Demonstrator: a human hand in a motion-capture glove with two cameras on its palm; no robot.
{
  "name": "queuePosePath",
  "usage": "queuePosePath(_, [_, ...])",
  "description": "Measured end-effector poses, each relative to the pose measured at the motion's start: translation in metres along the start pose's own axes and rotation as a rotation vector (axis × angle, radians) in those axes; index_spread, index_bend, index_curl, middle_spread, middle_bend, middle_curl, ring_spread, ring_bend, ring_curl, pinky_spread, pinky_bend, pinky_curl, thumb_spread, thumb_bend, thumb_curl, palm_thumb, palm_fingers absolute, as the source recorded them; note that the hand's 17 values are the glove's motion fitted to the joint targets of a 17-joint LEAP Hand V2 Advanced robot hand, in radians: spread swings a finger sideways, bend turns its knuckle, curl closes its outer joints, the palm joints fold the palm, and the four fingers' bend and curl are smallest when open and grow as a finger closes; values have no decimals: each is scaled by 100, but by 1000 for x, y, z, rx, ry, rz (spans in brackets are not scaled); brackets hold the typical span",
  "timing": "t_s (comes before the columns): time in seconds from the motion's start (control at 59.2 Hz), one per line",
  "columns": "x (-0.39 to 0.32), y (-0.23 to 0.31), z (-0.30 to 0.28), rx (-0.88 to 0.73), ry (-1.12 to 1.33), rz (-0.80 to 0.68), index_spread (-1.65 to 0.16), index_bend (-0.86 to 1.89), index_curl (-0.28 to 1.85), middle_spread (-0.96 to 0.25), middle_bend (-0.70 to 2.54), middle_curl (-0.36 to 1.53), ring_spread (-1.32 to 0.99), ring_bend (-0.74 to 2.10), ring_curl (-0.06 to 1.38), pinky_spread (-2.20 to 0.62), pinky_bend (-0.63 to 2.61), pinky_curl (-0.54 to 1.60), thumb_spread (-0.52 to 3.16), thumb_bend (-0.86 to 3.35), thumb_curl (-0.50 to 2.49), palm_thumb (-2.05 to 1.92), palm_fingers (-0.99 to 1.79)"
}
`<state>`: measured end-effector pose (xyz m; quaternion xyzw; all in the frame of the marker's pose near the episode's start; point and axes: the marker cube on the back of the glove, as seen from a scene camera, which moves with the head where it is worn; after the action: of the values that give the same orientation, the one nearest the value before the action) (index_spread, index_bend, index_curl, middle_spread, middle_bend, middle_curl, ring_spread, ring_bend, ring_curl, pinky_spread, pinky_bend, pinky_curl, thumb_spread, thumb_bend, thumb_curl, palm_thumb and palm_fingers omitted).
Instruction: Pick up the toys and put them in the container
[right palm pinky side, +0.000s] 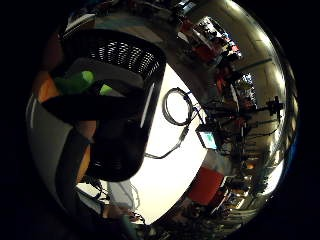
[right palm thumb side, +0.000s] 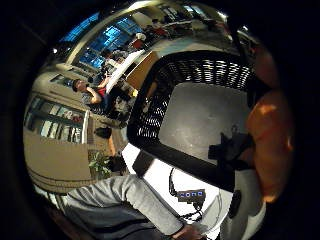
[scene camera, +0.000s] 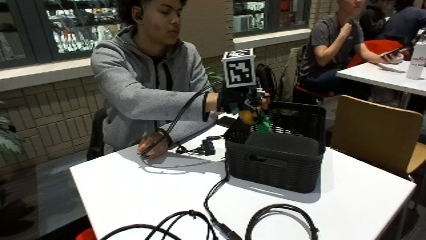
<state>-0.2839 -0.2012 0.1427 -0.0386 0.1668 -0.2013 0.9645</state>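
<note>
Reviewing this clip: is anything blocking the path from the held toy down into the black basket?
Nothing visible does. The gloved right hand holds the orange and green toy right over the black basket, whose top is open; its inside looks bare in the thumb-side palm view.

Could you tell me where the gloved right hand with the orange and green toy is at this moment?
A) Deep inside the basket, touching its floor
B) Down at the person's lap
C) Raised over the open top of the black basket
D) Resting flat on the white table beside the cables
C: in the outside view the right hand holds the orange and green toy above the rim of the black basket, not yet lowered inside.
</note>
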Motion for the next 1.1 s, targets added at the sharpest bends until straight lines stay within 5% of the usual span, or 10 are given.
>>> queuePosePath(0.118, [-6, -7, 4, -114, -49, 24, -25, 54, 100, -34, 71, 98, -43, 116, 56, -27, 118, 46, 73, 31, 86, 77, 45])
queuePosePath(0.186, [-7, -3, 6, -269, -60, 25, -25, 43, 98, -31, 67, 97, -37, 107, 56, -19, 119, 47, 94, 29, 81, 68, 14])
queuePosePath(0.22, [-7, -1, 5, -307, -51, 14, -26, 22, 89, -21, 45, 88, -27, 73, 49, -10, 131, 51, 100, 10, 70, 41, -54])
queuePosePath(0.287, [-1, 6, -2, -304, -29, -3, -26, 4, 74, -10, 22, 77, -17, 41, 38, -2, 134, 48, 105, -1, 62, 25, -64])
queuePosePath(0.558, [68, 98, -30, -212, 42, 8, -26, 9, 44, 7, 9, 50, -5, 14, 25, 9, 113, 39, 114, -2, 47, 11, -35])
queuePosePath(0.845, [170, 251, -20, -111, -42, 381, -27, 18, 38, 9, 14, 39, -3, 14, 20, 11, 97, 33, 124, -1, 40, 14, -16])
queuePosePath(1.099, [207, 314, 31, -31, -204, 505, -27, 21, 40, 9, 17, 36, -2, 15, 18, 11, 89, 31, 130, -1, 37, 17, -7])
